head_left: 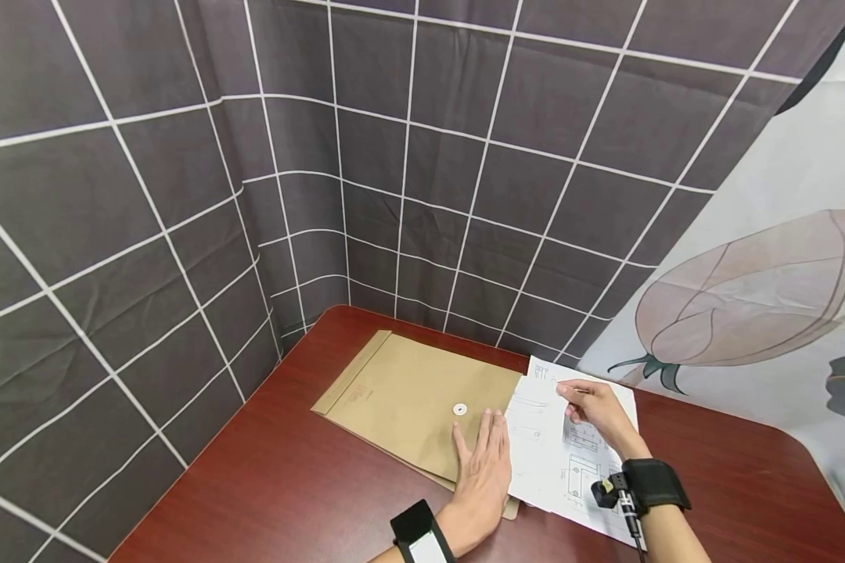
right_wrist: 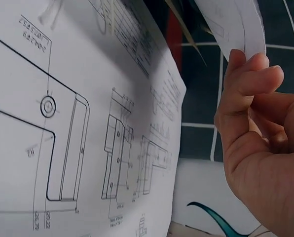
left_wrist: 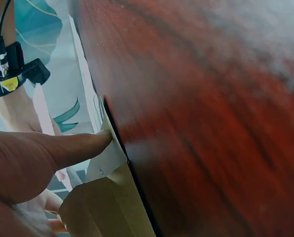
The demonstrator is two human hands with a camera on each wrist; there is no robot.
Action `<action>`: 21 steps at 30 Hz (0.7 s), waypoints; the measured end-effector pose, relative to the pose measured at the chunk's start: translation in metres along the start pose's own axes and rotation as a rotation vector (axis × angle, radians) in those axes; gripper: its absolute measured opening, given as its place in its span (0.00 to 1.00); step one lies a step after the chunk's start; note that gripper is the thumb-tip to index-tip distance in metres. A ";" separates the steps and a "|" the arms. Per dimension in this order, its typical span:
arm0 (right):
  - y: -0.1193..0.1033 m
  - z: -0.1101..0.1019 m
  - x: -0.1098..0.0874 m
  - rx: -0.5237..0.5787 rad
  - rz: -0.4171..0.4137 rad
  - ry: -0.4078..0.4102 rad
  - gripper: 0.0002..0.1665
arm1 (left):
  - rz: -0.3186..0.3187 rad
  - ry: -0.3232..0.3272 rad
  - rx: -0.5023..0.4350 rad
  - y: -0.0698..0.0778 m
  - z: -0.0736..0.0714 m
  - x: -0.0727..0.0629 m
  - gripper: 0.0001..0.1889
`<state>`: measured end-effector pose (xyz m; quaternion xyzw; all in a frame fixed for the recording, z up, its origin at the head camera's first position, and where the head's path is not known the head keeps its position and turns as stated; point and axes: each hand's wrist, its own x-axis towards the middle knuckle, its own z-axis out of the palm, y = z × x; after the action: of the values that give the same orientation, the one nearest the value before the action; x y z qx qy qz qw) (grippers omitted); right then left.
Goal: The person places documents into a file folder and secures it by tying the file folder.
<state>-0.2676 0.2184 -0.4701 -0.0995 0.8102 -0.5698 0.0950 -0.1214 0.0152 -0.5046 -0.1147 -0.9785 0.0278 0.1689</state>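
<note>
A brown kraft document envelope (head_left: 408,391) with a round white button (head_left: 460,409) lies on the table. My left hand (head_left: 482,473) rests on its right part with straight fingers. In the left wrist view, the thumb (left_wrist: 83,148) touches pale paper beside the brown envelope edge (left_wrist: 112,207). White sheets with printed technical drawings (head_left: 563,461) lie at the envelope's right end; whether any reach inside is hidden. Above them my right hand (head_left: 598,410) pinches the edge of a sheet. The right wrist view shows that raised sheet (right_wrist: 233,24) at the fingertips, apart from the drawing (right_wrist: 78,133) below.
The reddish-brown wooden table (head_left: 267,485) stands in a corner. A dark grey curtain (head_left: 451,180) with white grid lines hangs behind and to the left. At the right hangs a white cloth with a flower print (head_left: 746,297). A cable (head_left: 632,520) runs from the right wrist camera.
</note>
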 end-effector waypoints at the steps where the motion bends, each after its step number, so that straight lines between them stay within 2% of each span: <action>1: 0.001 0.001 0.001 -0.002 -0.010 -0.011 0.24 | 0.002 0.000 -0.002 0.000 0.000 0.000 0.43; 5: 0.001 0.003 0.002 -0.025 -0.019 -0.052 0.25 | -0.002 0.009 0.004 0.000 0.001 0.000 0.40; 8: -0.003 0.004 0.001 -0.036 0.019 -0.079 0.22 | -0.011 0.030 0.011 -0.001 0.002 0.000 0.37; 12: -0.008 0.001 -0.005 -0.064 0.089 -0.101 0.19 | -0.019 0.046 0.003 -0.001 0.002 0.001 0.39; 16: -0.007 -0.003 -0.012 -0.077 0.140 -0.217 0.20 | -0.015 0.032 -0.007 -0.002 0.002 0.001 0.42; 19: -0.006 -0.003 -0.017 -0.057 0.146 -0.339 0.20 | -0.009 0.020 -0.011 -0.002 0.001 0.001 0.43; 21: -0.005 -0.001 -0.020 -0.043 0.143 -0.372 0.18 | -0.009 0.016 -0.009 -0.002 0.001 0.001 0.43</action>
<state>-0.2487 0.2234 -0.4645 -0.1475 0.7956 -0.5160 0.2811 -0.1231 0.0132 -0.5049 -0.1114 -0.9778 0.0218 0.1762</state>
